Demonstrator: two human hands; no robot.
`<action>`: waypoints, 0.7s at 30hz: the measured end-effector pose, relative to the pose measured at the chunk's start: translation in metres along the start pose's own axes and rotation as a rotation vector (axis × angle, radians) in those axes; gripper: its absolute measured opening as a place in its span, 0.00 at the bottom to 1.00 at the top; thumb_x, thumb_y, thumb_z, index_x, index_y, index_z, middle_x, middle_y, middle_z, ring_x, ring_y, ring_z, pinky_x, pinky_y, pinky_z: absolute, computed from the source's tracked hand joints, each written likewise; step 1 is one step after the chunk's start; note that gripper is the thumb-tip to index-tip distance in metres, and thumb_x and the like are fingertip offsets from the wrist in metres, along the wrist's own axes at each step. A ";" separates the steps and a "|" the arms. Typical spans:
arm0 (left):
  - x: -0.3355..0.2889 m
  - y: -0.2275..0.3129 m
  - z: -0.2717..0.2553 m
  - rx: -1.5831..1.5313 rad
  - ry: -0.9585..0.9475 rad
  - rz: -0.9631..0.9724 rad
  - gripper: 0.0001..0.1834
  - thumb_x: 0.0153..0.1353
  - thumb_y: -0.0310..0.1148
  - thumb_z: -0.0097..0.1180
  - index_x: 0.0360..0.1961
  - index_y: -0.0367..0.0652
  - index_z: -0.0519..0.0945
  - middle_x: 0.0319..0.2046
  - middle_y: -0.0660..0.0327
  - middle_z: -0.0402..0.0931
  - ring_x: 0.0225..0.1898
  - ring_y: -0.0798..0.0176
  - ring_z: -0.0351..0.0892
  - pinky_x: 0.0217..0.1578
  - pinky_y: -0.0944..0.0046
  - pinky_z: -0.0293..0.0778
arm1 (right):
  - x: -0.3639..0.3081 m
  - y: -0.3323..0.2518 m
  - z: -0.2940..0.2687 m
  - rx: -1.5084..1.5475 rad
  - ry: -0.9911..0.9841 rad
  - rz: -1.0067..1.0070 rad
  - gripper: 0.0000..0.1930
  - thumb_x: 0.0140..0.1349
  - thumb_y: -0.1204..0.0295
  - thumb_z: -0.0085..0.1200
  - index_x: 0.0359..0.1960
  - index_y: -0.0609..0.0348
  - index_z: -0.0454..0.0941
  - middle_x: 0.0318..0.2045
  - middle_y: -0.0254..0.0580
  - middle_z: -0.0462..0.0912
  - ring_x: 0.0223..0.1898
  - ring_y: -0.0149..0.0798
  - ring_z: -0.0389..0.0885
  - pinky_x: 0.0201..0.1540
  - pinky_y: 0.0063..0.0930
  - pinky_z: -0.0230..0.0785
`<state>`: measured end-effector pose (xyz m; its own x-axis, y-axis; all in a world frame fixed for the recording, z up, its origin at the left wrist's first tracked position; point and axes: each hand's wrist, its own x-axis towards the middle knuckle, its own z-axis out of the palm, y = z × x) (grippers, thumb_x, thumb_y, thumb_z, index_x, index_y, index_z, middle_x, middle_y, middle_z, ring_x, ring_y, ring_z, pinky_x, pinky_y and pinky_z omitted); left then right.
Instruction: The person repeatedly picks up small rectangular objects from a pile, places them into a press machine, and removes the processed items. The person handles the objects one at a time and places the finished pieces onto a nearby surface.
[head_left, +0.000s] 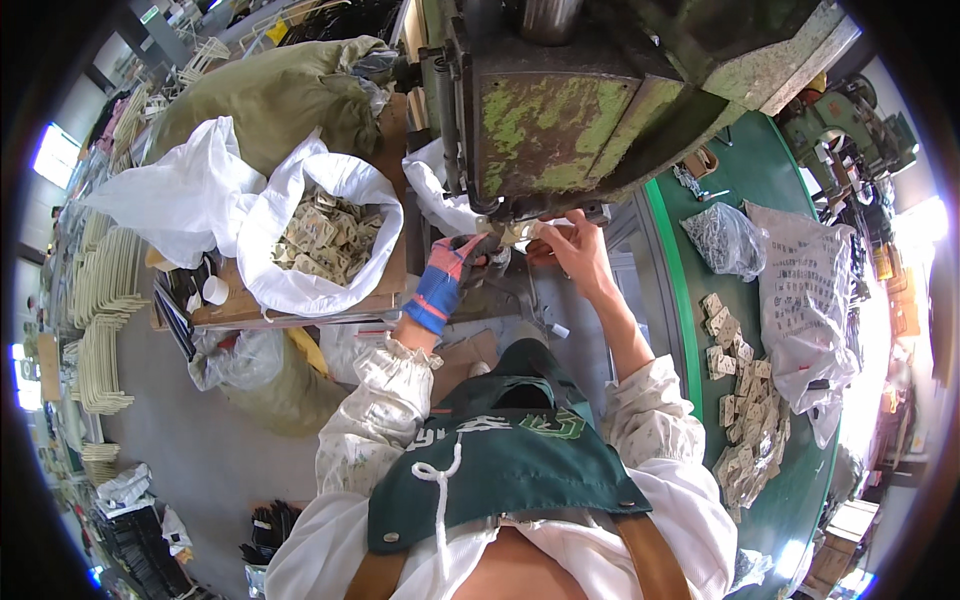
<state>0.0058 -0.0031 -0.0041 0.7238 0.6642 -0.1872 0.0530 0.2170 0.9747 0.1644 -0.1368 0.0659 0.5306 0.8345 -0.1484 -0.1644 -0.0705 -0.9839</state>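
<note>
Under the head of a large worn green press (560, 130), both my hands work close together. My left hand (455, 265) wears a red, blue and dark glove; its fingers look curled, and what they hold, if anything, is lost in the dark of the machine. From the other side, my bare right hand (575, 252) pinches a small beige flat plate (518, 234) between thumb and fingers. To the left, a white sack (375, 262) with its mouth rolled down holds many similar plates (325, 235).
A green bench (705, 330) on the right bears a loose heap of plates (750, 420), a clear plastic bag of small parts (728, 240) and a printed white sack (805, 300). Behind the open sack lies a bulky olive sack (270, 100). Stacked cream frames (105, 270) stand far left.
</note>
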 end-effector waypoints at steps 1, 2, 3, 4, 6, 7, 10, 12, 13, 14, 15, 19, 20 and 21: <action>0.001 -0.014 -0.003 0.013 -0.031 0.081 0.09 0.57 0.35 0.57 0.34 0.41 0.81 0.22 0.67 0.74 0.23 0.75 0.72 0.24 0.73 0.68 | 0.001 0.006 -0.001 -0.041 -0.007 -0.005 0.11 0.60 0.75 0.52 0.40 0.71 0.70 0.30 0.49 0.81 0.28 0.37 0.83 0.31 0.27 0.78; 0.002 -0.020 -0.004 0.026 -0.063 0.163 0.11 0.58 0.39 0.58 0.31 0.41 0.81 0.19 0.69 0.72 0.19 0.76 0.71 0.19 0.74 0.65 | 0.003 0.012 -0.002 -0.082 -0.013 -0.011 0.11 0.60 0.75 0.52 0.41 0.70 0.70 0.30 0.49 0.81 0.27 0.37 0.83 0.30 0.27 0.78; 0.005 -0.026 -0.005 0.006 -0.050 0.174 0.12 0.58 0.40 0.58 0.31 0.42 0.81 0.20 0.69 0.72 0.19 0.76 0.71 0.19 0.74 0.65 | 0.002 0.018 -0.002 -0.057 -0.015 -0.006 0.11 0.60 0.75 0.52 0.41 0.69 0.71 0.29 0.48 0.81 0.26 0.36 0.82 0.30 0.28 0.79; 0.008 -0.031 -0.006 -0.015 -0.036 0.184 0.12 0.58 0.40 0.58 0.32 0.42 0.81 0.20 0.68 0.73 0.20 0.76 0.71 0.19 0.74 0.65 | 0.003 0.021 -0.004 -0.031 -0.008 0.001 0.11 0.60 0.75 0.52 0.41 0.69 0.71 0.28 0.48 0.81 0.26 0.36 0.82 0.30 0.28 0.79; 0.004 -0.022 -0.002 -0.068 -0.030 0.088 0.12 0.58 0.39 0.58 0.33 0.41 0.81 0.21 0.67 0.74 0.20 0.75 0.72 0.20 0.74 0.66 | 0.003 0.023 -0.005 0.023 0.011 0.022 0.11 0.60 0.75 0.52 0.41 0.69 0.71 0.28 0.48 0.81 0.26 0.36 0.82 0.30 0.27 0.78; -0.003 -0.009 0.000 -0.101 -0.038 -0.017 0.12 0.58 0.39 0.58 0.33 0.41 0.81 0.21 0.66 0.74 0.21 0.75 0.72 0.20 0.74 0.67 | 0.004 0.024 -0.008 -0.002 0.010 0.027 0.11 0.61 0.74 0.52 0.41 0.69 0.70 0.28 0.49 0.81 0.26 0.37 0.82 0.30 0.27 0.79; -0.006 -0.001 0.001 -0.115 -0.001 -0.093 0.12 0.56 0.38 0.60 0.32 0.39 0.80 0.22 0.65 0.75 0.22 0.74 0.73 0.23 0.74 0.68 | 0.004 0.022 -0.007 0.031 -0.009 0.055 0.10 0.61 0.74 0.51 0.39 0.69 0.70 0.28 0.50 0.81 0.27 0.38 0.82 0.30 0.28 0.79; -0.007 -0.005 0.000 -0.068 0.048 -0.060 0.12 0.55 0.38 0.62 0.31 0.39 0.79 0.22 0.65 0.76 0.23 0.74 0.74 0.24 0.73 0.69 | 0.007 0.023 -0.010 0.014 -0.060 0.052 0.09 0.61 0.74 0.51 0.38 0.69 0.68 0.28 0.51 0.81 0.27 0.39 0.83 0.31 0.28 0.79; -0.008 -0.007 0.001 -0.033 0.076 -0.037 0.12 0.54 0.38 0.63 0.30 0.39 0.79 0.22 0.66 0.76 0.23 0.74 0.74 0.25 0.73 0.70 | 0.007 0.023 -0.010 0.059 -0.092 0.071 0.09 0.61 0.74 0.51 0.36 0.68 0.67 0.28 0.51 0.80 0.27 0.40 0.83 0.31 0.29 0.79; -0.007 -0.005 0.003 0.001 0.102 -0.006 0.13 0.53 0.38 0.63 0.30 0.38 0.79 0.22 0.66 0.76 0.23 0.73 0.74 0.26 0.73 0.70 | 0.007 0.021 -0.010 0.065 -0.101 0.070 0.09 0.61 0.74 0.51 0.36 0.67 0.67 0.28 0.52 0.80 0.27 0.40 0.83 0.31 0.29 0.80; -0.007 -0.001 0.003 -0.007 0.083 -0.006 0.13 0.53 0.38 0.64 0.30 0.38 0.79 0.23 0.66 0.76 0.24 0.72 0.75 0.28 0.73 0.70 | 0.007 0.019 -0.010 0.071 -0.110 0.068 0.09 0.61 0.74 0.51 0.35 0.67 0.67 0.28 0.52 0.80 0.27 0.40 0.83 0.31 0.29 0.80; -0.011 0.002 0.008 -0.057 0.108 -0.035 0.13 0.52 0.37 0.65 0.29 0.38 0.79 0.23 0.66 0.76 0.25 0.73 0.75 0.27 0.73 0.71 | 0.008 0.023 -0.013 0.070 -0.126 0.058 0.09 0.61 0.74 0.52 0.33 0.67 0.66 0.27 0.53 0.80 0.27 0.41 0.83 0.30 0.28 0.80; -0.009 0.001 0.009 -0.093 0.118 -0.040 0.13 0.52 0.37 0.65 0.27 0.38 0.78 0.22 0.67 0.75 0.25 0.73 0.75 0.26 0.72 0.71 | 0.010 0.022 -0.014 0.068 -0.130 0.054 0.09 0.61 0.74 0.52 0.33 0.67 0.66 0.27 0.53 0.80 0.27 0.41 0.83 0.30 0.28 0.80; -0.008 -0.002 0.009 -0.130 0.128 -0.045 0.13 0.51 0.37 0.66 0.26 0.38 0.78 0.21 0.67 0.75 0.24 0.73 0.74 0.25 0.72 0.71 | 0.010 0.023 -0.014 0.072 -0.125 0.051 0.09 0.61 0.73 0.52 0.32 0.67 0.66 0.27 0.53 0.80 0.27 0.41 0.83 0.30 0.28 0.80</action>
<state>0.0065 -0.0155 -0.0030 0.6285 0.7357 -0.2526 -0.0115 0.3336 0.9427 0.1778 -0.1374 0.0398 0.4130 0.8928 -0.1800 -0.2505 -0.0787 -0.9649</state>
